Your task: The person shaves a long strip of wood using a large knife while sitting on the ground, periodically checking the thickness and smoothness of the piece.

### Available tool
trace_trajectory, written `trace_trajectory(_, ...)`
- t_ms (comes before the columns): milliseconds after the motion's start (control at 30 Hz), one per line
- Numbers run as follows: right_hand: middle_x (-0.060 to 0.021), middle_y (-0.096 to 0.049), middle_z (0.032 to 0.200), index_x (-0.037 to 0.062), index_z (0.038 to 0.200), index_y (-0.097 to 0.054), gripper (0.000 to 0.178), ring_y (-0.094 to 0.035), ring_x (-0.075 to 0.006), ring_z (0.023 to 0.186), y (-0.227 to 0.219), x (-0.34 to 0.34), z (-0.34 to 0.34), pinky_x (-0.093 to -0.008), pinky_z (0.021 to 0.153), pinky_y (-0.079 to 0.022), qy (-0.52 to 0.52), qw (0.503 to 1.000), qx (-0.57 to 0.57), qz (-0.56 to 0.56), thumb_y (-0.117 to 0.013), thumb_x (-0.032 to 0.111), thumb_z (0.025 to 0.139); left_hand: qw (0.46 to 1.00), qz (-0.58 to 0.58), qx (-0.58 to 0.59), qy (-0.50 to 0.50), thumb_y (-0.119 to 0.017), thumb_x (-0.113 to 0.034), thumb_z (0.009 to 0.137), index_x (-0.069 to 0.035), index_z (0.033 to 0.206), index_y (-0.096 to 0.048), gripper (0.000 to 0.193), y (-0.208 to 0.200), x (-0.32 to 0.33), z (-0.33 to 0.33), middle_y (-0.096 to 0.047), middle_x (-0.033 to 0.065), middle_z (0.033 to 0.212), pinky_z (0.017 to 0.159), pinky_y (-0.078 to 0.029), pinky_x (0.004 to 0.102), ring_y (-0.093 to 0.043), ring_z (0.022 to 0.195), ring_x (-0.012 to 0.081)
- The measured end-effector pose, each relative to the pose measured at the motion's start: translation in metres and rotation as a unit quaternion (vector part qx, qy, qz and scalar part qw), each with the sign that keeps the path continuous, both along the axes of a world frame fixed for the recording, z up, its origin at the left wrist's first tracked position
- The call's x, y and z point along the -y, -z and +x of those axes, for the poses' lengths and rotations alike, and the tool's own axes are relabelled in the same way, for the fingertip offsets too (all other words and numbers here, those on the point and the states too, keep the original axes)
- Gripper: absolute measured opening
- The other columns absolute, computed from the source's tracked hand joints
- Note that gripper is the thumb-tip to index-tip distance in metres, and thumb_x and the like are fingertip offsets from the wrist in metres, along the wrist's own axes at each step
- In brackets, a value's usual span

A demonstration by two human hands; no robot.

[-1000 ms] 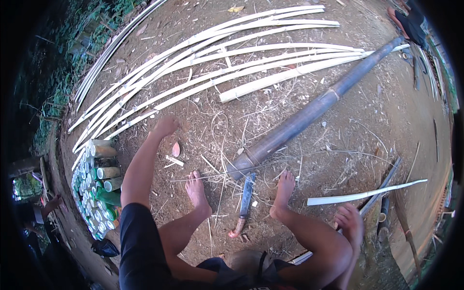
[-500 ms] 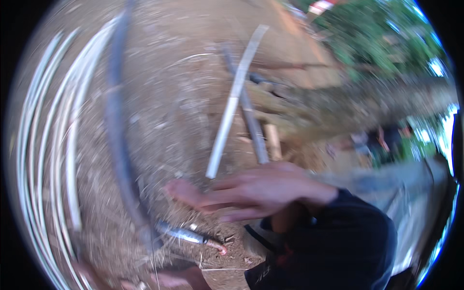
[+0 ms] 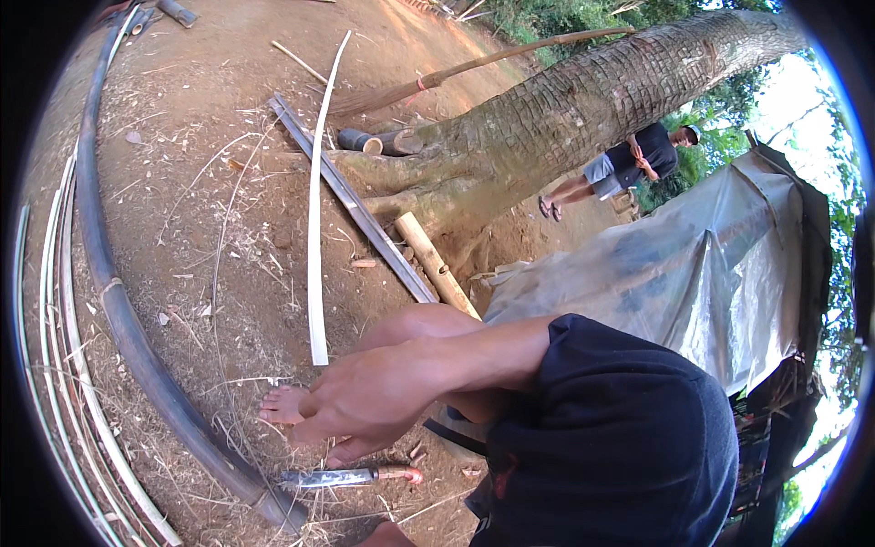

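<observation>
My right hand (image 3: 369,392) reaches in from the right, back upward, over my bare foot (image 3: 284,404). Its fingers hang loosely with a gap between thumb and the others, and nothing shows in them. Just below the fingertips a knife (image 3: 342,478) lies on the soil, blade toward a long dark bamboo pole (image 3: 137,328), reddish-brown handle to the right. A pale flat bamboo strip (image 3: 316,228) ends close to my knuckles without visibly being gripped. My left hand is out of view; a bit of skin at the lower edge is too cut off to identify.
Several thin pale strips (image 3: 68,365) lie left of the pole. Beyond my hand are a dark split bamboo length (image 3: 351,201), a yellowish bamboo piece (image 3: 433,260) and a large tree trunk (image 3: 565,118). A person (image 3: 638,159) stands near a tarp shelter (image 3: 656,273).
The view has turned and steadied from a blur. My right hand appears lower and further left, nearer the knife. The knife still lies on the ground.
</observation>
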State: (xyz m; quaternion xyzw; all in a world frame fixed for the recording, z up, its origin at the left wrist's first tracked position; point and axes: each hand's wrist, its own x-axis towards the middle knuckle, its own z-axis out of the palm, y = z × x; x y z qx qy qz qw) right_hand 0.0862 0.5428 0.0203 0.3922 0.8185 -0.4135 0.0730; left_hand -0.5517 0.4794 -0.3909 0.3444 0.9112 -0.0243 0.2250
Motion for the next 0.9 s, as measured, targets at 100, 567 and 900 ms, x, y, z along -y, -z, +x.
trace_trajectory(100,-0.0191,-0.061,0.093,0.0039,0.113,-0.051,0.035,-0.061,-0.0416,0.092,0.005,0.002,0.003,-0.0519,0.081,-0.047,-0.005,1.0,-0.019,0.024,-0.057,0.032,0.093,1.0,0.003,-0.004,0.002,-0.054,-0.041,0.094,0.0,0.135,-0.046,0.058,-0.006,-0.002,-0.004,-0.056,0.0212,0.124,0.09,-0.045,0.0444,-0.055,0.109,0.0338)
trace_trajectory(567,-0.0224,-0.047,0.14,0.0048,0.128,-0.051,0.043,-0.047,-0.0364,0.128,0.0,-0.004,0.024,-0.0455,0.104,-0.041,-0.011,0.996,-0.011,-0.088,-0.054,0.033,0.095,0.996,0.087,-0.02,0.026,-0.053,-0.036,0.097,0.004,0.129,-0.052,0.051,-0.109,0.086,-0.054,-0.063,0.024,0.11,0.078,-0.051,0.0448,-0.063,0.094,0.0345)
trace_trajectory(900,-0.0149,-0.063,0.109,0.0063,0.12,-0.059,0.03,-0.062,-0.0341,0.1,-0.08,0.032,0.003,-0.0416,0.085,-0.05,-0.018,0.938,-0.263,0.226,-0.057,0.019,0.093,0.897,0.246,-0.302,0.211,-0.044,-0.045,0.099,0.0,0.108,-0.053,0.046,-0.44,0.081,0.082,-0.063,0.0239,0.067,0.054,-0.05,0.0506,-0.064,0.06,0.0411)
